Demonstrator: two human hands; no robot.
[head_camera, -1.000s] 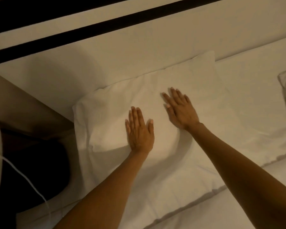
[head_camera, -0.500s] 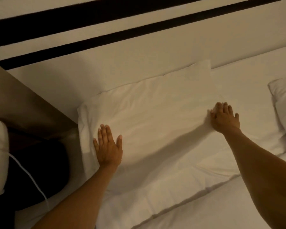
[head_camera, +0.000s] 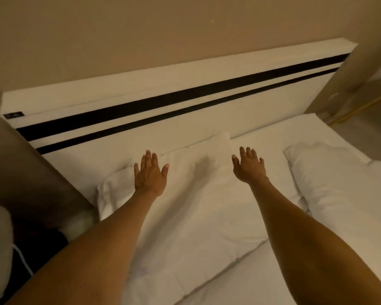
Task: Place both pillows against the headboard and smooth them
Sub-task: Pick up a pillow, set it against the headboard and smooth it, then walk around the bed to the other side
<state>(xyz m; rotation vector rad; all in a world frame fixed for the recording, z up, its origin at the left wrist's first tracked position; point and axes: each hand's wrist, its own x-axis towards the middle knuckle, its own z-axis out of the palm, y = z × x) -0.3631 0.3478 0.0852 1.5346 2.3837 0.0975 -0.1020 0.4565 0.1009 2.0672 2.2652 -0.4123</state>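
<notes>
Pillows: near pillow sits against headboard under your flat, splayed left hand and right hand, second pillow lies well right, brown panel flanks left.

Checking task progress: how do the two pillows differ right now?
The left pillow lies with its far corner at the headboard; the right pillow lies away from it, angled down the bed. The left pillow has the left hand and right hand open over it; the right pillow has no hand near it. Both are white and lie flat on the bed.
</notes>
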